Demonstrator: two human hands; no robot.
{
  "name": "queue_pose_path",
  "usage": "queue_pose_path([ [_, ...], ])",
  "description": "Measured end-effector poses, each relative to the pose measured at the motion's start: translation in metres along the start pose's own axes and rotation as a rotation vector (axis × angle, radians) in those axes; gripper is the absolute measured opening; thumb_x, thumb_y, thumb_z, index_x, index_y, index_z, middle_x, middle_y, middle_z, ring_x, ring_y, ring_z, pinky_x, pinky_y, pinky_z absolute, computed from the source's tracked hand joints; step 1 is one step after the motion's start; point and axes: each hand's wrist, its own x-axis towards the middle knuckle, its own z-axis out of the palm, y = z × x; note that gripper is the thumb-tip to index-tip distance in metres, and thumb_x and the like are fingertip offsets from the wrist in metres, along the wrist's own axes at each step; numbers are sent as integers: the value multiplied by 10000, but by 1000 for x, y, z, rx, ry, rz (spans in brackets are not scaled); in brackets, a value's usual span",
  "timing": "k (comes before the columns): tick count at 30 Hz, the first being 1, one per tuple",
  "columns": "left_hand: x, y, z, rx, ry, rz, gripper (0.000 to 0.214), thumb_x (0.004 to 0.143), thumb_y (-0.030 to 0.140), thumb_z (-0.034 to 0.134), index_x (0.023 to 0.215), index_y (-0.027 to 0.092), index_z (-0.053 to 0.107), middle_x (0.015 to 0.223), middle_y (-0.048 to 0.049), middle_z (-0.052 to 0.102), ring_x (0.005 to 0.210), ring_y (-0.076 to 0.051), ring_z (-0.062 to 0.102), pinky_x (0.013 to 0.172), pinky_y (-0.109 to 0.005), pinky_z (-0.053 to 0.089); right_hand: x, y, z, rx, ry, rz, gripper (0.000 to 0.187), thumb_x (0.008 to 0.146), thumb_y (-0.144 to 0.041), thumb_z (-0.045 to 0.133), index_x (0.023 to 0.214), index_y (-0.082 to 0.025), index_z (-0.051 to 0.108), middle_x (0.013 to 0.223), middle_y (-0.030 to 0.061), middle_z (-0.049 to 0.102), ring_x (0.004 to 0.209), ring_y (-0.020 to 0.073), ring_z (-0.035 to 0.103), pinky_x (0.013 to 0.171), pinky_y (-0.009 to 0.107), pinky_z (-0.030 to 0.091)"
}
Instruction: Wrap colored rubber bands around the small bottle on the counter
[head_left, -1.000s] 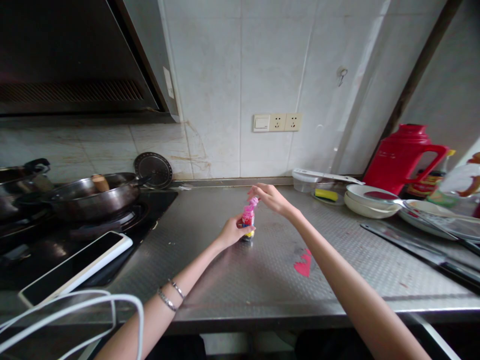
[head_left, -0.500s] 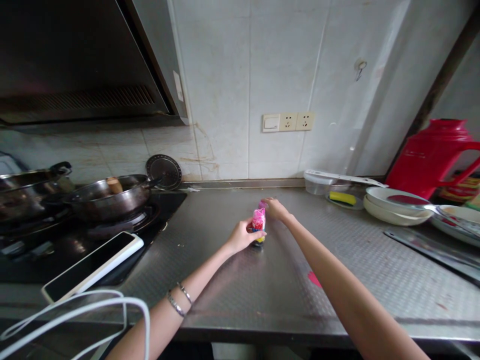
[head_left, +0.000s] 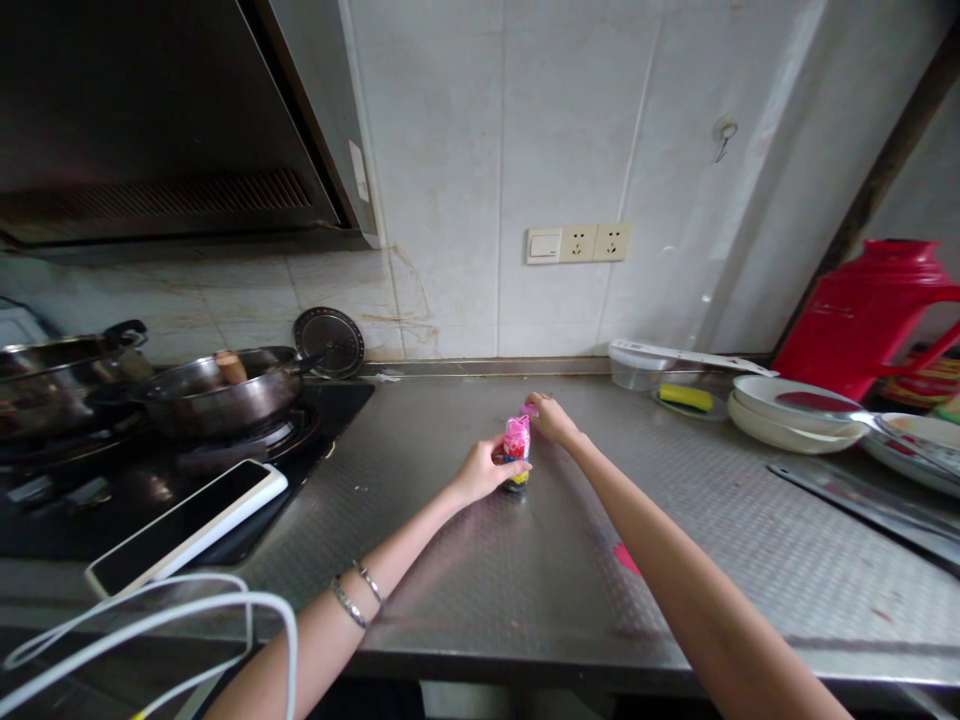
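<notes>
A small clear bottle (head_left: 517, 440) stands upright on the steel counter (head_left: 450, 560). Bands of pink, red, blue, yellow and black show in it, with bright pink at its top. My left hand (head_left: 484, 470) is closed around its lower half, thumb across the front. Just behind and to the right of the bottle's top, my right hand (head_left: 551, 418) pinches a small pink-purple piece (head_left: 529, 409); its exact kind is too small to make out. A flat pink-red scrap (head_left: 625, 559) lies on the counter beside my right forearm.
To the left, a pan (head_left: 225, 390) and a pot (head_left: 52, 380) sit on the black stove, with a white-edged phone-like device (head_left: 187, 525) and white cable (head_left: 270, 605) nearer. On the right are bowls (head_left: 787, 430), a yellow sponge (head_left: 685, 398), a knife (head_left: 862, 510) and a red thermos (head_left: 862, 320).
My right hand has shifted very slightly with the pink-purple piece. My left hand keeps its hold on the bottle, and the view has moved a little.
</notes>
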Motion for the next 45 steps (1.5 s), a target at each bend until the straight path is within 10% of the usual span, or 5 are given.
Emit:
queue_pose_path([
  [4,-1,4,1,-17,11,-8,385,634,302,736,935,105,598,887,-62,664,799,-177,615,784,-313,485,-1,-8,-9,493,135,188,309,729,-267,647,998,-164,538,896,82,652,844,189,610,777,327,479],
  [8,-2,9,3,-39,22,-23,388,616,300,747,919,109,598,863,-52,663,785,-173,615,778,-315,485,-22,-25,-35,1194,6,287,389,689,-248,703,1026,-171,526,832,52,669,758,149,635,752,300,519],
  [12,-2,9,4,-48,28,-17,380,609,306,753,892,106,598,858,-59,662,772,-174,613,770,-319,481,-47,-46,-60,1397,-136,242,425,689,-168,700,1082,-162,538,848,47,681,773,135,644,801,283,518],
  [45,3,-2,2,-19,-9,12,374,629,299,739,918,107,598,855,-65,661,753,-152,598,764,-302,471,-70,-88,-98,624,-220,-237,431,728,-323,659,1126,-173,590,1023,88,671,948,201,631,874,392,509],
])
